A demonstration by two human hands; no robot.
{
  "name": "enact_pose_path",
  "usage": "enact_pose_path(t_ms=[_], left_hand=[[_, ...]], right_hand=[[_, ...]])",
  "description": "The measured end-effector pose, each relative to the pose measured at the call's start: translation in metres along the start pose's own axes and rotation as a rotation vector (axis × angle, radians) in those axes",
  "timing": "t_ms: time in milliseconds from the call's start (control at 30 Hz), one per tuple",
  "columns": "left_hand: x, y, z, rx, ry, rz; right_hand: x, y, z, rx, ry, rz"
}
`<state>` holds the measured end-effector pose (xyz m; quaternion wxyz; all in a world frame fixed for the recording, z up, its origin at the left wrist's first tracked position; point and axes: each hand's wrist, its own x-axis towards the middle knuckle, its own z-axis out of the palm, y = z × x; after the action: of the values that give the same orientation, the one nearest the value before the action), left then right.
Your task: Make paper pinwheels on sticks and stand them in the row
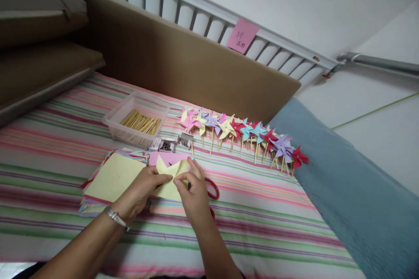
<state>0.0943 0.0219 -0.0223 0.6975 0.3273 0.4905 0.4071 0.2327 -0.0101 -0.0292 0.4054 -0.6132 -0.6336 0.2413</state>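
Both hands work on one yellow paper square (170, 176) with cut corners, lying on a striped cloth (65, 157). My left hand (144, 189) pinches a folded corner at the paper's middle; a bracelet sits on that wrist. My right hand (193, 192) pinches the same paper from the right and lies over red-handled scissors (213, 188). A pink sheet (163, 157) lies under the yellow one. A stack of coloured paper squares (111, 178), yellow on top, is just left of my left hand.
A clear plastic box (137, 124) of wooden sticks stands behind the stack, with small boxes of pins (173, 143) beside it. A row of several finished paper pinwheels (242, 135) lies to the right. A cardboard wall (183, 65), white railing, pink note (242, 35) and blue cloth (343, 200) border the area.
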Motion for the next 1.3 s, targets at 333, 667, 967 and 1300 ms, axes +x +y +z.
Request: enact_pose_path(t_ms=[333, 667, 967, 1300], left_hand=[[0.008, 0.006, -0.018, -0.096, -0.052, 0.023], [0.006, 0.007, -0.017, -0.107, -0.055, 0.005], [0.003, 0.0, -0.007, -0.051, -0.061, -0.048], [0.001, -0.006, -0.002, -0.075, -0.062, -0.055]], right_hand=[[0.003, 0.007, -0.018, -0.005, -0.071, -0.092], [0.0, 0.003, -0.015, 0.013, -0.135, -0.127], [-0.001, -0.003, -0.012, 0.101, -0.125, -0.031], [0.003, -0.004, -0.003, -0.017, -0.026, 0.097]])
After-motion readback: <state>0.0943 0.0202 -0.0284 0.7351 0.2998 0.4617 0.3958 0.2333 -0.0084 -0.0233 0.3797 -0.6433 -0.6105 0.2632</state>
